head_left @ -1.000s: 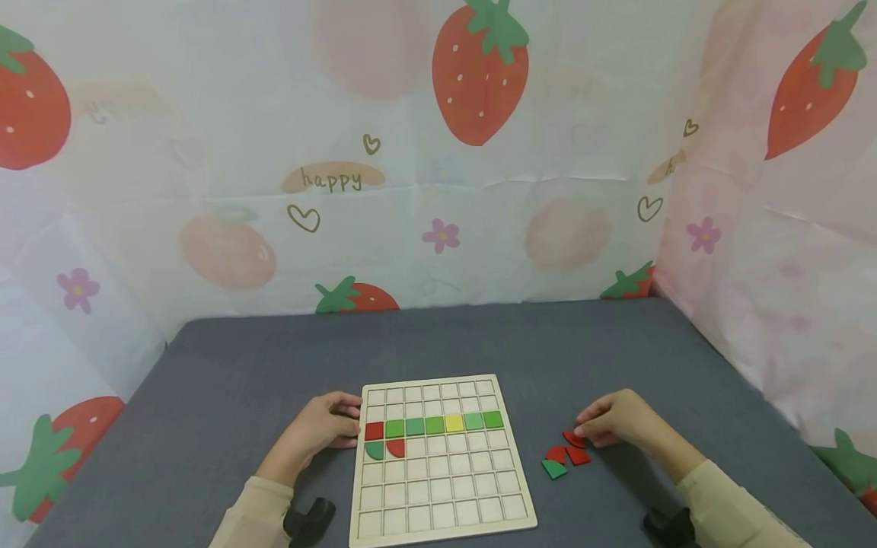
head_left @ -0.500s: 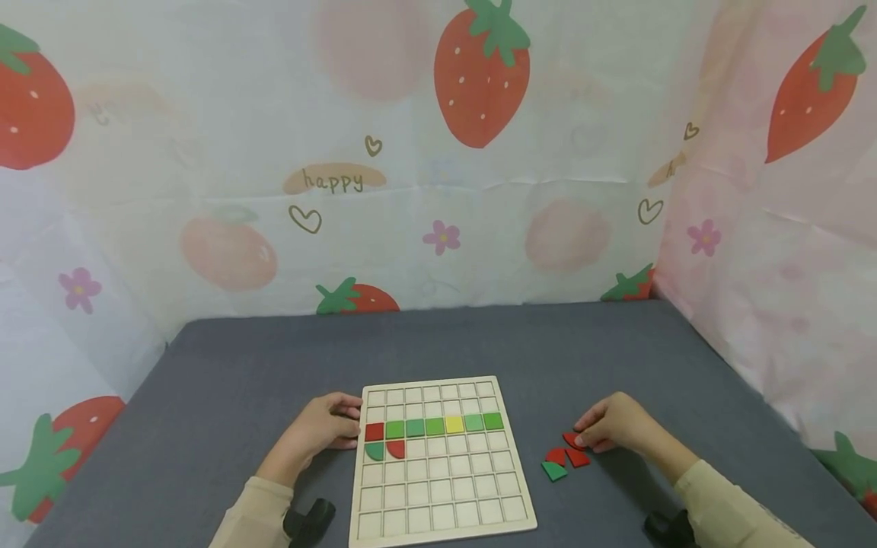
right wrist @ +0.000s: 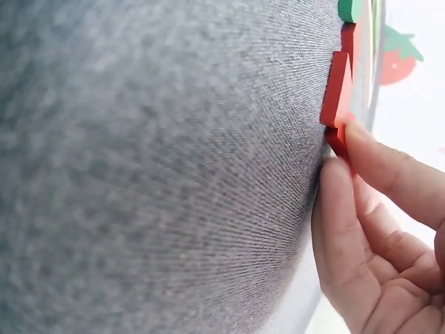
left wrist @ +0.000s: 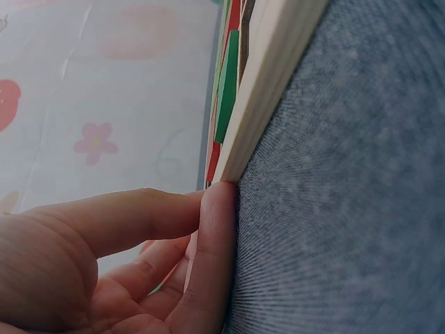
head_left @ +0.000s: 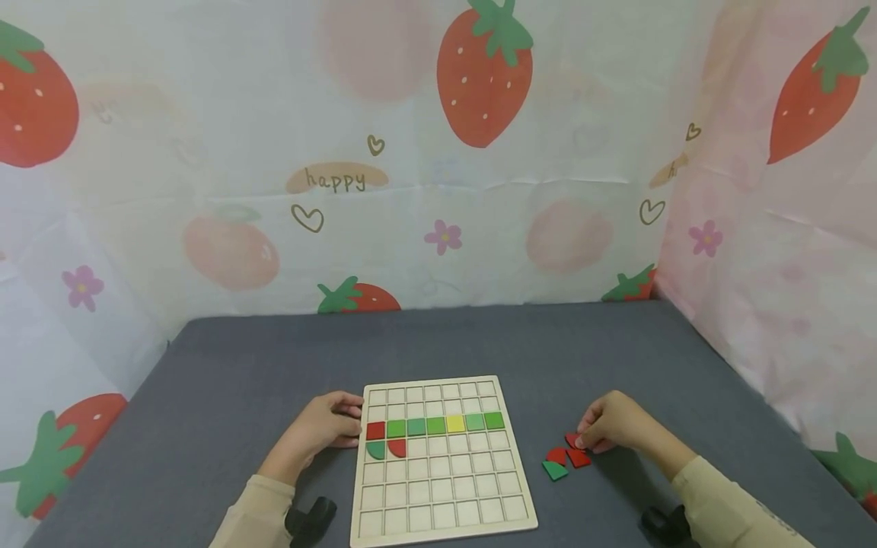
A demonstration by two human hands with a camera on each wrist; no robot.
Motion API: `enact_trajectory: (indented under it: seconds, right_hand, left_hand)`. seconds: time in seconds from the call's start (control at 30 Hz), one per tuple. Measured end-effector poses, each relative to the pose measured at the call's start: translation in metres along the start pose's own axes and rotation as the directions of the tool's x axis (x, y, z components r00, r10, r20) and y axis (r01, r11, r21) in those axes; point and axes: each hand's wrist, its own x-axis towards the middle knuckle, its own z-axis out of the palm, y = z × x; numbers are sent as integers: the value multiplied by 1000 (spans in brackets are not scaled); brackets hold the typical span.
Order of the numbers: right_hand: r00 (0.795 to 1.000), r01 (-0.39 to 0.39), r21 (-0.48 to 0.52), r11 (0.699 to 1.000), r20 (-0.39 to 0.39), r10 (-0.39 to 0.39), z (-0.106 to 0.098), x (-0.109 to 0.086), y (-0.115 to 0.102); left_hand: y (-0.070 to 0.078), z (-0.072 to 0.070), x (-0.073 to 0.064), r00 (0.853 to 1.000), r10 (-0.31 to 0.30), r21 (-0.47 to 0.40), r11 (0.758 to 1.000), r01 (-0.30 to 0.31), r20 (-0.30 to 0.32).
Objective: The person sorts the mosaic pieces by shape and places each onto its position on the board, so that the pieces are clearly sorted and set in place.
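A pale wooden grid board [head_left: 443,517] lies on the table. One of its rows carries square tiles in red, green and yellow; below are a green quarter-circle tile [head_left: 375,451] and a red one [head_left: 397,449]. My left hand [head_left: 325,422] touches the board's left edge with relaxed fingers, as the left wrist view also shows. To the right of the board, my right hand [head_left: 617,422] pinches a red quarter-circle tile [right wrist: 338,141] at the tabletop, its fingers partly covering it. Beside these fingertips lie two more red tiles [head_left: 578,458] and a green tile [head_left: 556,471].
A dark grey cloth [head_left: 438,342] covers the table. Behind it hangs a strawberry-print curtain [head_left: 411,251], which continues along both sides. Black straps [head_left: 311,521] are on the wrists, over beige sleeves.
My right hand has shifted slightly at the red tile, its fingertips covering more of it. The left hand and the board keep their places.
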Motion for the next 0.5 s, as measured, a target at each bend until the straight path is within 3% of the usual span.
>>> enact_trajectory:
  seconds: [0.23,0.5]
  right_hand:
    - [1000,25,86,996,-6,-25,1,1,-6]
    - [996,86,154,984,-3,-87,18,9,-37]
  left_hand:
    - [0,0,0,1000,-3,2,1000,3,2]
    - [1,0,-1,1000,-3,-2,1000,3,3]
